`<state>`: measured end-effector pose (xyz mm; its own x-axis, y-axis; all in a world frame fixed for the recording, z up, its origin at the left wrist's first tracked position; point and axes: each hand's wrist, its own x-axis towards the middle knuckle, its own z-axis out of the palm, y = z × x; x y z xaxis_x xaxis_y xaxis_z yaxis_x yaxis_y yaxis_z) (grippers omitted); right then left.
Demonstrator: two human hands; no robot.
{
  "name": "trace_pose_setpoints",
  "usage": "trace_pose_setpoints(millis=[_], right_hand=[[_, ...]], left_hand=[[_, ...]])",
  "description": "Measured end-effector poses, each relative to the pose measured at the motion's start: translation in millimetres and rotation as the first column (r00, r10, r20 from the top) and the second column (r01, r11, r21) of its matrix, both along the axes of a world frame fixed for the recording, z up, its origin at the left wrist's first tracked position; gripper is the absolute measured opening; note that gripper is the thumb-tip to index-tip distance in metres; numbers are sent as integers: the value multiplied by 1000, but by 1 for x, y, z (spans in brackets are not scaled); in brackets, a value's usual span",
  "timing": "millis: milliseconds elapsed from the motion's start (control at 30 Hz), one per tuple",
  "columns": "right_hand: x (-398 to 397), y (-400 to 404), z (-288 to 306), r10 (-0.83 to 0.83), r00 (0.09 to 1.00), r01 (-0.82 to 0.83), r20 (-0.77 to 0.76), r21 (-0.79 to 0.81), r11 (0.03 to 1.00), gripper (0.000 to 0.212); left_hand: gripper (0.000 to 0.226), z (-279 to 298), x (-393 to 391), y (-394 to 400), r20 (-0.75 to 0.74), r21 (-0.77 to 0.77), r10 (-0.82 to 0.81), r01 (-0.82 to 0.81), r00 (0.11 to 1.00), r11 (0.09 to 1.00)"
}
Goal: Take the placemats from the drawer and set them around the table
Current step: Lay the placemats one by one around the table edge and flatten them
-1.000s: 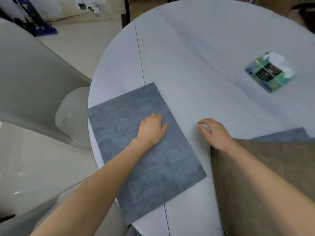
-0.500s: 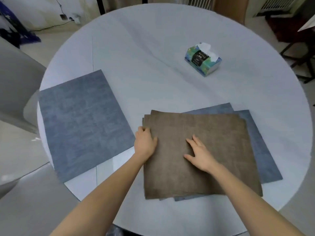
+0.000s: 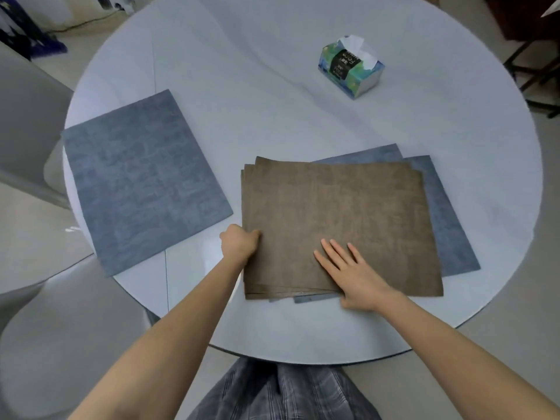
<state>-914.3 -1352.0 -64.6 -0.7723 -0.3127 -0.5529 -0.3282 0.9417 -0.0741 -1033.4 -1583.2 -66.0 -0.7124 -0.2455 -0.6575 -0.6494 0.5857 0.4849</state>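
Observation:
One blue-grey placemat (image 3: 142,180) lies flat at the left side of the round pale table (image 3: 272,86). Near the front edge sits a stack of placemats (image 3: 339,213), brown ones on top and blue-grey ones (image 3: 448,219) sticking out at the right and underneath. My left hand (image 3: 239,245) grips the stack's left edge, fingers curled around the brown mats. My right hand (image 3: 348,269) rests flat on the top brown mat near its front edge, fingers straight.
A tissue box (image 3: 351,66) stands at the far right of the table. A pale moulded chair (image 3: 27,140) is close at the left, and dark chair legs (image 3: 533,74) show at the far right. A seam (image 3: 160,177) runs across the tabletop.
My left hand left the laid blue-grey mat and came to the stack's left edge, curling on it. My right hand moved onto the top brown mat. The view swung right.

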Motion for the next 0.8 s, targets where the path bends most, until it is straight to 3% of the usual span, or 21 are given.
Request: trace_pose_setpoints(millis=[200,333,500,633,800], right_hand=[[8,-7,-11,-60,983,56,-174,-25,998,84],[-2,-2,-5,-210,973,216,-90,58,975,79],[-35,20,-4,-256,960,267,-111,99,959,83],[-74,21,1,-280,955,288,-100,79,954,82],[-137,19,-2,-298,949,305,-102,58,951,85]], left_hand=[[34,-2,15,2,53,207,133,-141,990,968],[61,-2,15,18,117,341,187,-217,975,915],[46,5,11,51,15,471,185,-170,983,865],[42,11,-31,56,-157,421,120,-43,980,906],[36,9,-92,57,-284,285,105,-20,953,958]])
